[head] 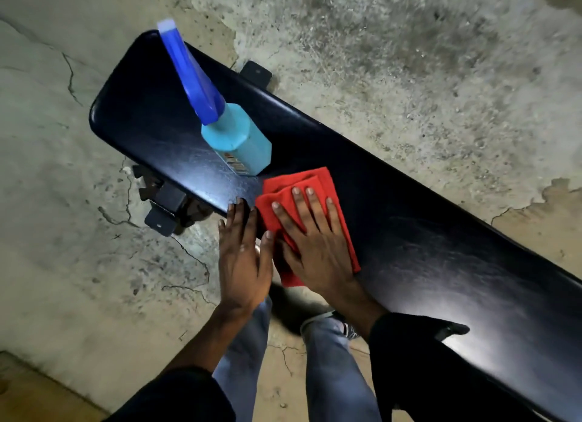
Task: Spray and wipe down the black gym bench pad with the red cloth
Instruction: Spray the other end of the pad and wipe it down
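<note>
right hand point(318, 248) presses flat, fingers spread, on folded red cloth point(315, 182) atop glossy black bench pad point(441, 232).

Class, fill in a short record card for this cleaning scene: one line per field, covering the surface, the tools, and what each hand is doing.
Surface: black bench pad, long, glossy, on a cracked concrete floor
Spray bottle: standing on the pad, unheld, beyond the cloth
Cloth: red cloth, folded, flat on the pad
Right hand: palm down, fingers spread, pressing on the cloth
Left hand: open, at the pad's near edge beside the cloth
</note>
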